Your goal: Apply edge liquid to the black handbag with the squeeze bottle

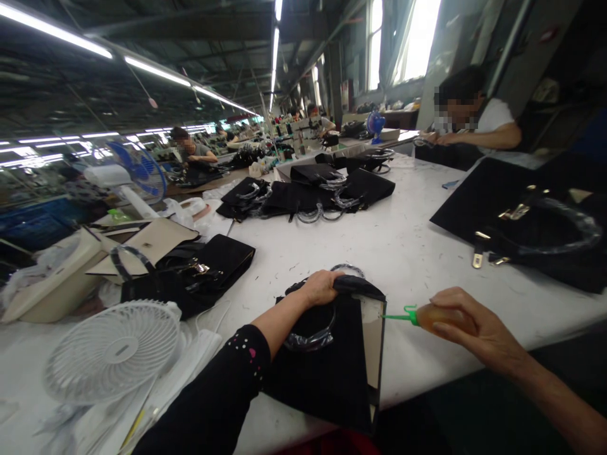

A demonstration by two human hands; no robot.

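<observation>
A black handbag (317, 373) lies before me on the white table, its plastic-wrapped handles (310, 340) on the near face and at the far edge. My left hand (321, 287) grips the bag's upper edge, fingers partly hidden behind the black material. Along the bag's right side a pale inner panel (372, 344) is exposed. Wrapped in my right hand (484, 328) is a squeeze bottle (443, 318) of amber liquid with a green nozzle. The nozzle points left, and its tip is at the upper part of the bag's open side edge; I cannot tell whether it touches.
A white fan (116, 351) lies at the near left, beside black and cream bags (190, 278). More black bags (308, 189) are piled at the back; another large one (526, 221) lies right. A co-worker (474, 120) works at the far right. Thread scraps dot the table (393, 246).
</observation>
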